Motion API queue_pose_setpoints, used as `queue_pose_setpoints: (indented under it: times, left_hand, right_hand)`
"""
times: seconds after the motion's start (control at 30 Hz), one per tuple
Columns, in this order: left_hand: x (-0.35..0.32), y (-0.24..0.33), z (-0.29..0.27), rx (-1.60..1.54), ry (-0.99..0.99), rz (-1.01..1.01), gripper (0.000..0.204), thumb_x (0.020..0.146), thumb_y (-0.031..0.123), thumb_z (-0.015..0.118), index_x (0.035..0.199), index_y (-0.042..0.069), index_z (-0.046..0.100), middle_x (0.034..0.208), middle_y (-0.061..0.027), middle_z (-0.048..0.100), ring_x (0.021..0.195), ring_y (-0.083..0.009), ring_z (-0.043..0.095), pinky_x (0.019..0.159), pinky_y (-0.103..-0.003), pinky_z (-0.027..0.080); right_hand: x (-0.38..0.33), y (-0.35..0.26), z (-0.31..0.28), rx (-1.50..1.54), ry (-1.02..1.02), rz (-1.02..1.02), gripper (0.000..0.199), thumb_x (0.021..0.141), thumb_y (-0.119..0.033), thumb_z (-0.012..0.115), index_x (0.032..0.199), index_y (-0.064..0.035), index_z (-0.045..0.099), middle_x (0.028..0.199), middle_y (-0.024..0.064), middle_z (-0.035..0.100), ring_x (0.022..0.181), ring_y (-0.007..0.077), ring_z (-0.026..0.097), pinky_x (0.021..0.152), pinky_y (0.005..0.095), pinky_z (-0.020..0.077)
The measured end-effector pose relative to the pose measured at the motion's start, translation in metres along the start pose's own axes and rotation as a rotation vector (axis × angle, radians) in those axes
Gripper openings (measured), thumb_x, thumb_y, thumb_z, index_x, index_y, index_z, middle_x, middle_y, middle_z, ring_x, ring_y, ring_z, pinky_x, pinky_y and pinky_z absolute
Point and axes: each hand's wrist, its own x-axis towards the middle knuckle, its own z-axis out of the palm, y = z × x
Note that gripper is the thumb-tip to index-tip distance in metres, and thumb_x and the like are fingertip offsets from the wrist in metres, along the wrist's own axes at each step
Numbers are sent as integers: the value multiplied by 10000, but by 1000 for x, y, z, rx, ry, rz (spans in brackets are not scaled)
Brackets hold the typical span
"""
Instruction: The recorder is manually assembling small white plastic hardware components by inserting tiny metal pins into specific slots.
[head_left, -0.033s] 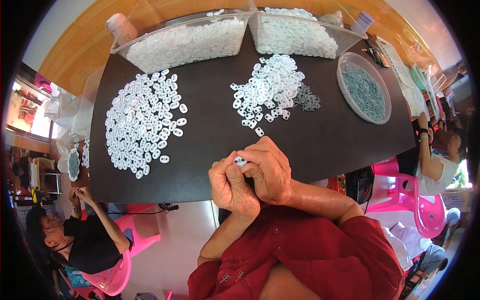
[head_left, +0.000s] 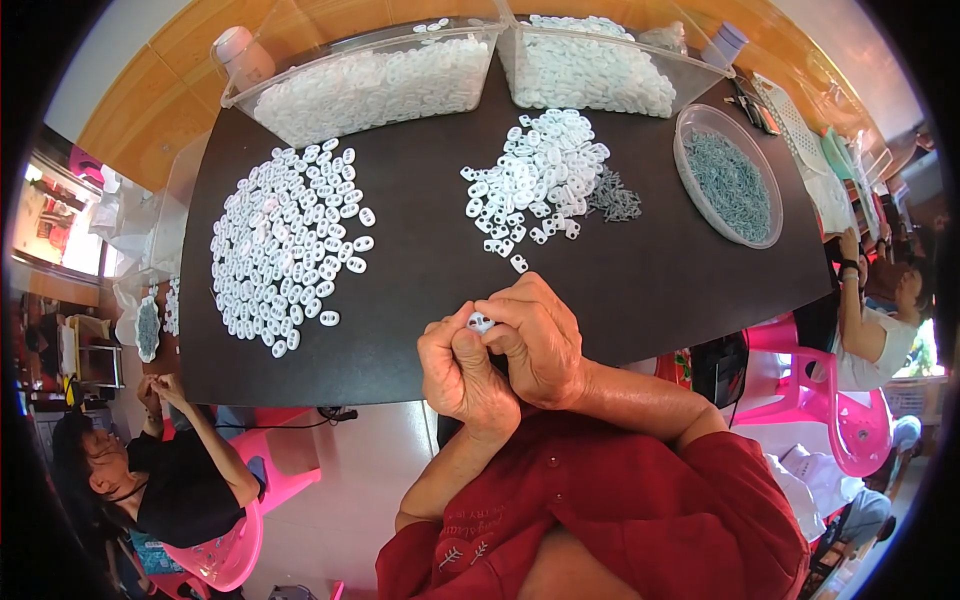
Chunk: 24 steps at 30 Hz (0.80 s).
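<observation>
Between the fingertips of both hands is a small white oval plastic piece with two dark openings (head_left: 480, 323). My left hand (head_left: 462, 375) pinches it from the left, and my right hand (head_left: 540, 340) closes on it from the right. They meet just over the near edge of the dark table (head_left: 420, 270). Beyond them lies a heap of white two-hole plastic pieces (head_left: 545, 165), with a small pile of grey pins (head_left: 614, 197) against its right side. More white oval pieces (head_left: 285, 240) spread in a wide patch on the left.
Two clear bins (head_left: 375, 90) (head_left: 600, 70) full of white pieces line the far edge. A round clear tub (head_left: 683, 165) of grey-green pins stands at right. One person (head_left: 190, 470) sits at left on a pink chair; another person (head_left: 870, 310) is at right.
</observation>
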Motion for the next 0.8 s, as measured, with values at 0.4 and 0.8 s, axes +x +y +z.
queue_pose_setpoints:
  times: [0.4,0.8]
  left_hand:
    - [0,4,2,13,-7,4,216,975,129,448,1031,-51,553,798,-28,507,713,-71,434,635,-214,370]
    - [4,20,0,-207,-65,-314,262,965,83,441,1143,-78,545,1083,-114,589,940,-127,543,833,-243,442]
  right_hand:
    - [5,-3,-3,7,-25,20,239,743,43,630,973,36,566,805,119,580,646,209,526,541,290,425]
    - [18,-4,-26,-100,-75,3,277,655,39,693,922,-2,632,858,107,602,680,226,541,565,295,450]
